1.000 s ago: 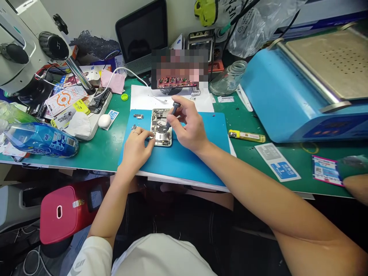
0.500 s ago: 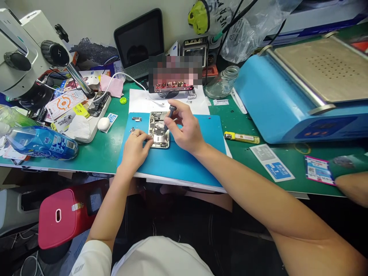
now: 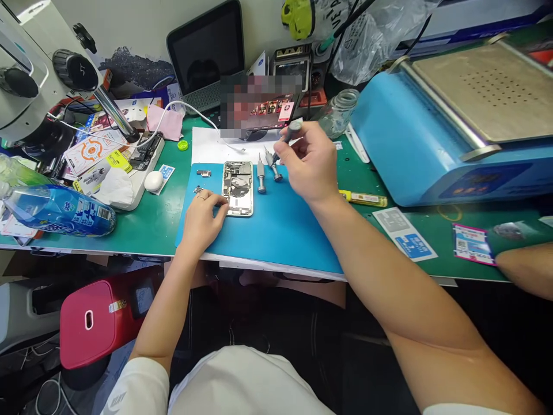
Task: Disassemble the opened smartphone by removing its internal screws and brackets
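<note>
My right hand (image 3: 309,158) grips a small dark screwdriver (image 3: 290,134) in its closed fingers, held above the back right part of the blue mat (image 3: 285,230). Just left of it, two grey precision screwdrivers (image 3: 261,177) lie on the mat. An opened smartphone (image 3: 242,202) rests flat with its inner parts exposed. At its lower left edge are the pinched thumb and fingertips of my left hand (image 3: 205,216), which hold the phone there. Tiny metal pieces (image 3: 198,189) lie near the left knuckles, and a small phone part (image 3: 204,173) is behind them.
A propped-up screen device (image 3: 263,109), partly pixelated, stands at the back near a glass jar (image 3: 341,112). The blue heating machine (image 3: 389,144) occupies the right, the microscope (image 3: 75,72) the left. A blue bottle (image 3: 60,210) lies left. Another person's arm (image 3: 527,268) reaches the right edge.
My right hand has lifted the screwdriver off the phone and moved right and away from me. Two screwdrivers on the mat now show. My left hand has stayed at the phone's edge.
</note>
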